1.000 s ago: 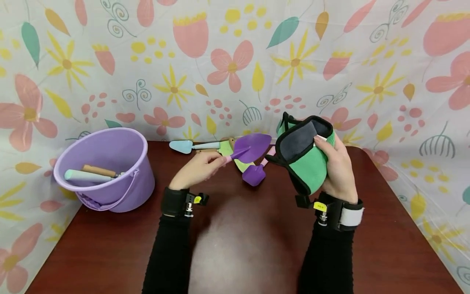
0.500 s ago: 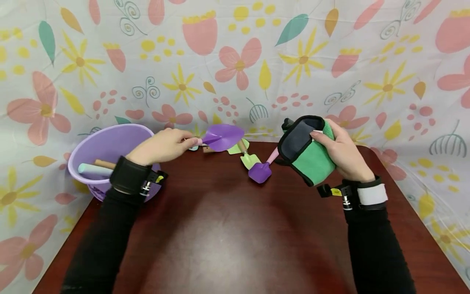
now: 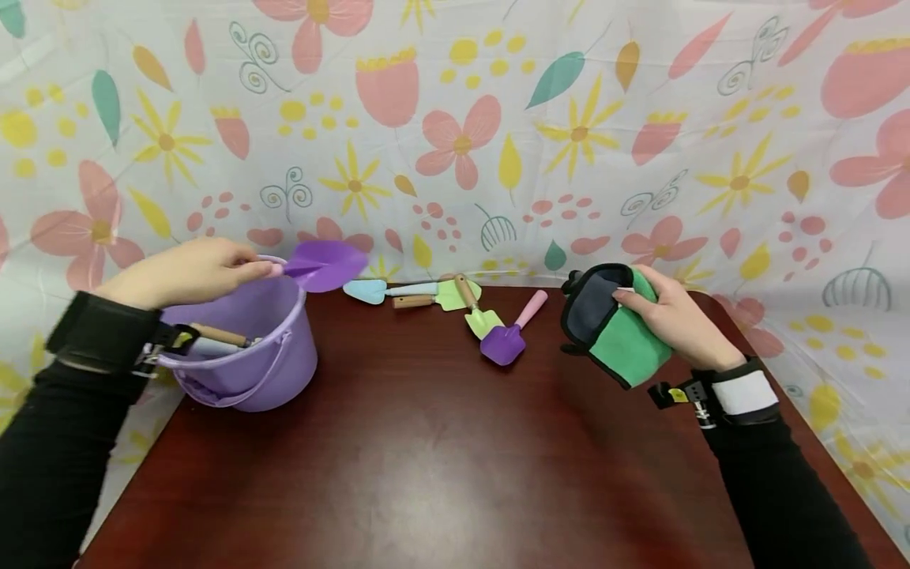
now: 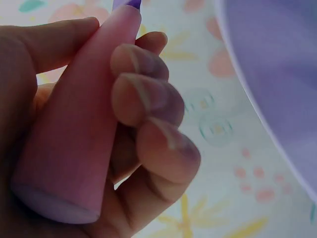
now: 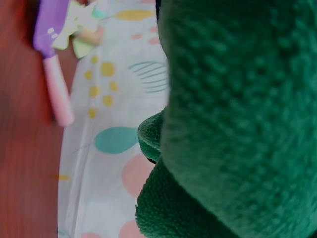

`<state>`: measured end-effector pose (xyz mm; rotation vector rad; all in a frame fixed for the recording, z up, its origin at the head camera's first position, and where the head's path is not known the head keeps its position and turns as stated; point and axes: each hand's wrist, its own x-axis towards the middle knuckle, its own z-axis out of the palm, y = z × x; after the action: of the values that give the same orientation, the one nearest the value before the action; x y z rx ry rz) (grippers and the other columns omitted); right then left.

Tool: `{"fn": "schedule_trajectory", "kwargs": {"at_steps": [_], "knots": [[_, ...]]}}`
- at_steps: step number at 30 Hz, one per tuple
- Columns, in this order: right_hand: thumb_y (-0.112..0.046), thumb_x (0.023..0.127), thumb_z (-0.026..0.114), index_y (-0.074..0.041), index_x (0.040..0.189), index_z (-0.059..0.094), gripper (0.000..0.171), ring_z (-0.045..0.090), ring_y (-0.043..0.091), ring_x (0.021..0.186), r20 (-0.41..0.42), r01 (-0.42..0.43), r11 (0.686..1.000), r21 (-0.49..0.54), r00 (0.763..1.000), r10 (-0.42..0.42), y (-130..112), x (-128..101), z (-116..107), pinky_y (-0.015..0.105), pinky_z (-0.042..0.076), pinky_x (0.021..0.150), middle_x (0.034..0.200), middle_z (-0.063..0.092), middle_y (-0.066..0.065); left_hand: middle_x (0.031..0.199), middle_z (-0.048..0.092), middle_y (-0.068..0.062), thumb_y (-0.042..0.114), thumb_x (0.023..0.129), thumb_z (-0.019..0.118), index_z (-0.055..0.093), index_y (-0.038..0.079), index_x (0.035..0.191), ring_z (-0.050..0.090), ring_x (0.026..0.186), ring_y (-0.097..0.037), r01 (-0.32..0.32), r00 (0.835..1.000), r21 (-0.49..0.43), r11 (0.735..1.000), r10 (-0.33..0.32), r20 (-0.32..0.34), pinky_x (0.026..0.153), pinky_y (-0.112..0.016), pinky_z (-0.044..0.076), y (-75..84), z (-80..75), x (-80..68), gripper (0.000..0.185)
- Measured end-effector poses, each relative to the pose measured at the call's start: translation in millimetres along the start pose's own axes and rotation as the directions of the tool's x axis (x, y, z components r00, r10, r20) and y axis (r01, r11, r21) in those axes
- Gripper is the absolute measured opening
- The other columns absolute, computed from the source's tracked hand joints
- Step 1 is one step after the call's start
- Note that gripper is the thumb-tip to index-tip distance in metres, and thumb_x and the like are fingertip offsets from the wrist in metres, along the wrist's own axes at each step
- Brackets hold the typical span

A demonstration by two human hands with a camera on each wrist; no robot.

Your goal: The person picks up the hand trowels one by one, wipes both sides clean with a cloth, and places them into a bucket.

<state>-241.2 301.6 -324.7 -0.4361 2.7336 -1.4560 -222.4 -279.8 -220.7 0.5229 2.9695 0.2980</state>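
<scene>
Above the rim of the lilac bucket, my left hand grips a purple toy trowel by its pink handle. The fingers curl round that handle in the left wrist view, and the trowel's blade points right. Inside the bucket lie a wooden-handled tool and a pale blue handle, partly hidden by the wrist strap. On the right, my right hand holds a fuzzy green pouch with black trim and dark grey lining, thumb at its opening. Its plush fills much of the right wrist view.
At the back of the brown table lie a light blue trowel, a green trowel, a smaller green shovel and a purple shovel with a pink handle. A flowered cloth hangs behind.
My left hand has carried the purple trowel leftward from above the other tools to the bucket. My right hand, with the green pouch, has shifted slightly right and down.
</scene>
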Motion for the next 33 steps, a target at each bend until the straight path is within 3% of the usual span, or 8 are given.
{"fn": "schedule_trajectory", "kwargs": {"at_steps": [5,7,12,15,19,26,33], "knots": [[-0.032,0.103,0.053,-0.013,0.117,0.052,0.024,0.054,0.028,0.064,0.048,0.038,0.998,-0.054,0.998,-0.035,7.2,0.9,1.4,0.033,0.046,0.061,0.089,0.048,0.014,0.063,0.050,-0.002,0.042,0.103,0.048,0.065,0.009,0.091,0.048,0.057,-0.018,0.085,0.996,0.018,0.996,-0.085,0.034,0.056,-0.033,0.038,-29.3,-7.9,-19.8,0.039],[-0.030,0.103,0.052,-0.010,0.113,0.051,0.022,0.052,0.028,0.062,0.057,0.049,0.996,-0.070,0.997,-0.045,11.2,1.4,3.1,0.033,0.044,0.060,0.086,0.045,0.015,0.063,0.049,-0.002,0.041,0.103,0.048,0.066,0.009,0.093,0.047,0.055,-0.017,0.103,0.993,0.009,0.995,-0.104,0.049,0.055,-0.033,0.038,-37.7,-9.0,-27.4,0.038],[-0.027,0.103,0.053,-0.013,0.127,0.051,0.027,0.052,0.024,0.069,0.058,0.047,0.989,-0.143,0.998,-0.039,23.0,0.3,8.0,0.030,0.043,0.064,0.096,0.049,0.011,0.067,0.050,-0.003,0.042,0.103,0.047,0.064,0.000,0.114,0.048,0.054,-0.019,0.142,0.986,0.002,0.990,-0.142,0.093,0.054,-0.034,0.039,-51.4,-9.0,-40.5,0.047],[-0.028,0.103,0.053,-0.014,0.129,0.051,0.030,0.050,0.022,0.070,0.062,0.051,0.981,-0.189,0.997,-0.040,29.1,-0.1,12.2,0.030,0.041,0.063,0.096,0.048,0.009,0.067,0.049,-0.004,0.043,0.103,0.047,0.061,-0.003,0.117,0.049,0.053,-0.020,0.164,0.981,0.004,0.986,-0.163,0.106,0.053,-0.034,0.039,-55.9,-7.6,-44.5,0.051],[-0.028,0.103,0.053,-0.012,0.124,0.051,0.027,0.050,0.020,0.070,0.072,0.091,0.969,-0.229,0.995,-0.076,35.6,-3.1,17.7,0.030,0.041,0.063,0.092,0.048,0.009,0.065,0.048,-0.004,0.045,0.102,0.047,0.060,-0.003,0.118,0.048,0.052,-0.020,0.179,0.977,0.001,0.984,-0.177,0.117,0.051,-0.034,0.039,-61.0,-6.1,-46.4,0.052],[-0.028,0.103,0.052,-0.013,0.135,0.051,0.036,0.053,0.020,0.088,0.069,0.090,0.960,-0.264,0.995,-0.074,47.4,-15.6,25.4,0.029,0.044,0.073,0.115,0.057,0.009,0.057,0.042,-0.001,0.041,0.102,0.050,0.062,-0.002,0.112,0.041,0.044,-0.016,0.216,0.956,-0.088,0.972,-0.192,0.222,0.044,-0.032,0.038,-68.8,2.1,-46.4,0.045],[-0.026,0.102,0.054,-0.011,0.135,0.052,0.036,0.055,0.024,0.088,0.033,0.071,0.943,-0.324,0.997,-0.064,59.9,-21.4,33.6,0.037,0.044,0.073,0.117,0.060,0.014,0.054,0.045,0.001,0.031,0.100,0.056,0.068,0.002,0.093,0.045,0.043,-0.013,0.131,0.965,-0.036,0.991,-0.119,0.232,0.044,-0.032,0.041,-65.9,22.0,-33.0,0.032]]}}
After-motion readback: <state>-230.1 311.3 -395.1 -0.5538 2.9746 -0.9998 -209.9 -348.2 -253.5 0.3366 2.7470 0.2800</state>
